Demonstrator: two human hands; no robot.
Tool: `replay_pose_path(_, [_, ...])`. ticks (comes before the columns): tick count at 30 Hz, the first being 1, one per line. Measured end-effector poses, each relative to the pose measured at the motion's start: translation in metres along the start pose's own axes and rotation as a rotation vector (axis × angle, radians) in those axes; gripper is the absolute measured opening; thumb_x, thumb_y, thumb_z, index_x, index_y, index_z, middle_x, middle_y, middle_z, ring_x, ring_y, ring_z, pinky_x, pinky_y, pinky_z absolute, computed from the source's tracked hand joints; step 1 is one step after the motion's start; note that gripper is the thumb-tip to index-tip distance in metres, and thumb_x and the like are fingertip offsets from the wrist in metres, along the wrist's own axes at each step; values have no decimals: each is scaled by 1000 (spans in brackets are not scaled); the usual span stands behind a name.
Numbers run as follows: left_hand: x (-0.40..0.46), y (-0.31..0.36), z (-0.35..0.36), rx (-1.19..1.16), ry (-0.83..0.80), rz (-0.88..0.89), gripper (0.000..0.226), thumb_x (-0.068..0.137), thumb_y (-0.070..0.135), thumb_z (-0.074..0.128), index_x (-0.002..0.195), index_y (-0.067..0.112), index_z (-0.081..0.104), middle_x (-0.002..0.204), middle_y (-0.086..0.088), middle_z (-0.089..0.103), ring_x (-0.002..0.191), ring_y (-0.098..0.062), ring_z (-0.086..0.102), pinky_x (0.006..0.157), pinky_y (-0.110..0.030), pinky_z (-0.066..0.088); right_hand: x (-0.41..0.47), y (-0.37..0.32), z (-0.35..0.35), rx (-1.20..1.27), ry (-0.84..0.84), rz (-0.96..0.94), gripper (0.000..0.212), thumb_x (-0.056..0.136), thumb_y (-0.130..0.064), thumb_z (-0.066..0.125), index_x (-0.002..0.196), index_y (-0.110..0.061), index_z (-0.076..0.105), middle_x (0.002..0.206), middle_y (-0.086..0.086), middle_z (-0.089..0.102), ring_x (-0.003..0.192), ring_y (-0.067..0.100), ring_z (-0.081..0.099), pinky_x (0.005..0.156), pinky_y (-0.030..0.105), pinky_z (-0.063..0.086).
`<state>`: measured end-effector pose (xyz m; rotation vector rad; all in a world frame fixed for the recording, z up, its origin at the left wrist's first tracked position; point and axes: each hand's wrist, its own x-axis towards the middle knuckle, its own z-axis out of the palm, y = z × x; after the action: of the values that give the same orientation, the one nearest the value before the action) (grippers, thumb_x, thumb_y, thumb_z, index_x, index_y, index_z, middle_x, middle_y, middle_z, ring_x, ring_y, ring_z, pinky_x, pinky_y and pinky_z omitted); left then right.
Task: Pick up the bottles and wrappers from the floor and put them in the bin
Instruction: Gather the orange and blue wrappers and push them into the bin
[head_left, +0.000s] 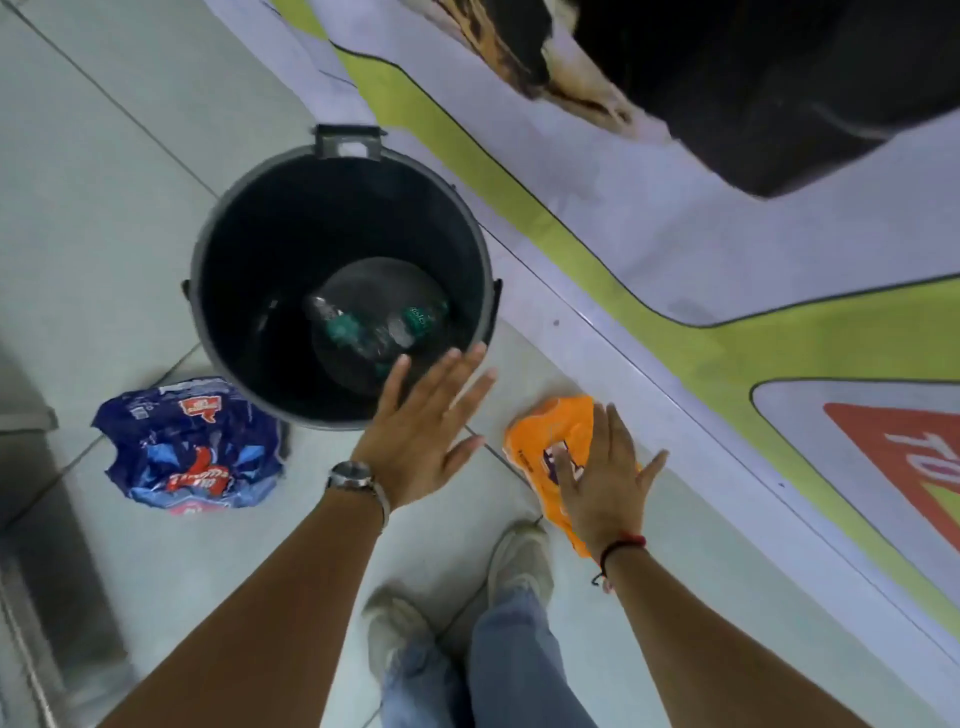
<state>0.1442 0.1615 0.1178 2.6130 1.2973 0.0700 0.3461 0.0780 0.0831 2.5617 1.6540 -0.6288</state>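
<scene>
A black round bin (208, 249) stands on the tiled floor, with two clear plastic bottles (374, 325) lying at its bottom. A crumpled blue wrapper (192, 447) lies on the floor left of the bin's near side. An orange wrapper (550, 436) lies on the floor to the right of the bin. My left hand (421, 436) hovers flat over the bin's near rim, fingers spread, holding nothing. My right hand (602, 483) is spread just above the orange wrapper, covering its near part; I cannot tell if it touches.
A large printed banner (675, 249) in white, green and red covers the floor to the right. A dark bulky object (779, 78) sits at the top right. My two shoes (457, 597) stand on the tiles below the hands. Grey metal edging (31, 571) runs along the left.
</scene>
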Motion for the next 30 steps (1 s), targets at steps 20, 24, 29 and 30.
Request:
replay_pose_path(20, [1,67,186,335,-424,398,57,72,16,54,128,14,47,128,-10,60,119,-27,54,109,-44,23,-26,92,114,-448,-517,-184,52,101,-9,29,150,-19,19,160,4,21,144,35,21,111,69,-1])
replay_pose_path(24, [-38,43,138,201,-784,285,56,94,11,34,144,13,10,154,-13,16,142,-30,9,115,-48,6,-52,45,89,-481,-522,-347,59,74,-15,76,130,-20,57,132,9,63,117,43,59,96,75,29])
replay_pose_path(29, [-143,-26,87,207,-591,62,59,66,9,24,100,19,71,99,-8,76,89,-25,71,69,-46,57,-72,-53,86,-422,-628,-607,48,98,-15,38,145,-18,35,154,10,35,140,36,34,113,65,12])
replay_pose_path(30, [-166,-41,83,233,-577,17,58,61,9,24,90,19,74,88,-6,78,78,-26,73,59,-48,57,-78,-73,89,-387,-609,-687,43,91,-17,46,134,-19,52,141,11,54,127,34,52,107,66,26])
